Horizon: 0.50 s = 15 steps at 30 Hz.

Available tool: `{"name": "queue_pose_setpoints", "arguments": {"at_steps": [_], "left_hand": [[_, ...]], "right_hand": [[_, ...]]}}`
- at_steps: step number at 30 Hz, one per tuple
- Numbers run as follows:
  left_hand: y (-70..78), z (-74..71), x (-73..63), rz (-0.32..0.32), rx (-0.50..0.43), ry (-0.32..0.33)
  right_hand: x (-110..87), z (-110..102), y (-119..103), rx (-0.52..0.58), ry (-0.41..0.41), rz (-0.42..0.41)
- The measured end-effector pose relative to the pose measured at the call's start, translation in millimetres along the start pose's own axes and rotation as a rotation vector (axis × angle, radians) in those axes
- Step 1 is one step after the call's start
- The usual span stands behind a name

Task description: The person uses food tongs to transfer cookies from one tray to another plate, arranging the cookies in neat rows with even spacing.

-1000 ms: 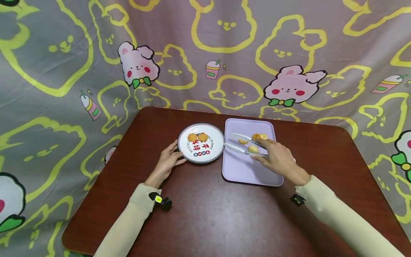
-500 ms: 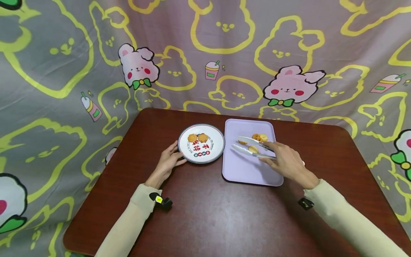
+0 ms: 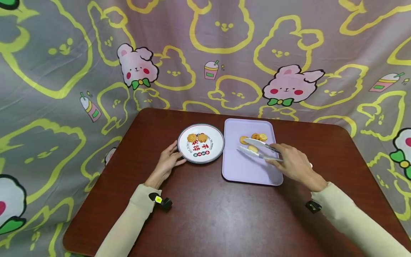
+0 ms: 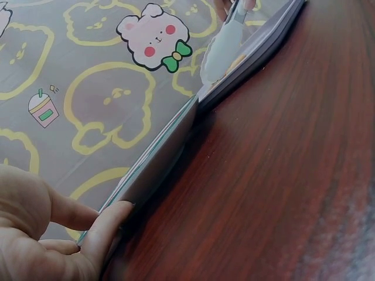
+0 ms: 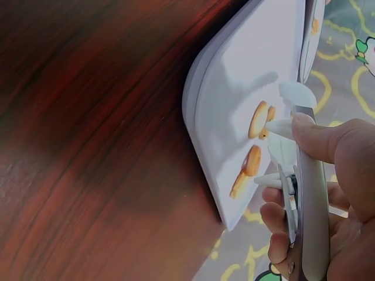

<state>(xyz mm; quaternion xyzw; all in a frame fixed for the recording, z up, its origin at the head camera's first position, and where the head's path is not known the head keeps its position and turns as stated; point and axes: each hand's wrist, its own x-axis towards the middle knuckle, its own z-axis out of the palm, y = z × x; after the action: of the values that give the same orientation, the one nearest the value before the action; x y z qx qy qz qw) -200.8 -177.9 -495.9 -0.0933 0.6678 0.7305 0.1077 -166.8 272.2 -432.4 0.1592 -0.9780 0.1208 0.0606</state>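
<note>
My left hand (image 3: pixel 166 161) holds the white plate (image 3: pixel 218 150) at its left rim, thumb and fingers at the edge; the left wrist view shows the plate's rim (image 4: pixel 153 157) between them. Two golden cookies (image 3: pixel 202 137) lie on the plate. In my right hand (image 3: pixel 294 162) are metal tongs (image 5: pixel 314 205) with pale tips. Their arms stand apart over the lilac tray (image 3: pixel 237 171), nothing pinched between them. A pale oval cookie (image 3: pixel 252 149) shows between the tips, a round cookie (image 3: pixel 243 140) just beyond. Behind these sit a swirled brown cookie (image 3: pixel 255 136) and a lighter cookie (image 3: pixel 263 137).
Plate and tray stand side by side, nearly touching, on a dark red-brown wooden table (image 3: pixel 205 214). A patterned cloth (image 3: pixel 237 85) with rabbits and cups hangs behind the table and along its sides.
My right hand has drawn the tongs to the right, from near the plate's edge back over the cookies on the tray. The left hand and plate have stayed in place.
</note>
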Motion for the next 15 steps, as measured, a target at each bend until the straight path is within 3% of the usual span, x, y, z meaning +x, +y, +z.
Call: {"name": "queue_pose_setpoints", "arguments": {"at_steps": [15], "left_hand": [[1.1, 0.7, -0.9, -0.006, 0.001, 0.004]], "right_hand": [[-13.6, -7, 11, -0.019, -0.007, 0.02]]}}
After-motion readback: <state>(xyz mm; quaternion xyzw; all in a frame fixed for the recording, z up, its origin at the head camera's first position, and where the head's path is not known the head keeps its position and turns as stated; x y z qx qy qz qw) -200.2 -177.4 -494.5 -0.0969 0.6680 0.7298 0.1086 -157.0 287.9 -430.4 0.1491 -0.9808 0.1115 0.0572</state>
